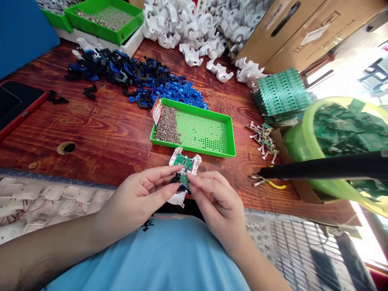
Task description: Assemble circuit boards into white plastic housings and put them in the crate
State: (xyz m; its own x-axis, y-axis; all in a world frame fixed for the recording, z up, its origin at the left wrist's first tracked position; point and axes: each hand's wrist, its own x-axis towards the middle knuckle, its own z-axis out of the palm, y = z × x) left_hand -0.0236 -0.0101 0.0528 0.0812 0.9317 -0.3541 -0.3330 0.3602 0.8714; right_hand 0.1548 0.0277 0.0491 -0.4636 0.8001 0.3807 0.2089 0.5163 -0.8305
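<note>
Both hands meet at the table's front edge, over a white plastic shell point(197, 160) with a green circuit board point(183, 162) in it. My left hand point(138, 198) pinches a small black part point(176, 178) between thumb and fingers. A small green board piece point(184, 181) is held by my right hand point(220, 202), its thumb and forefinger closed on the right edge. The lower end of the white shell point(177, 198) shows beneath the fingers. Just beyond lies a green tray point(209, 152) with small screws point(166, 126) heaped at its left.
Blue rings point(182, 92), black parts point(112, 66) and white shells point(194, 24) are piled behind the tray. At the right are stacked green boards point(281, 93), cutters point(274, 184), a yellow-green basket point(307, 121) and a black bar point(327, 165). A phone point(18, 103) lies left.
</note>
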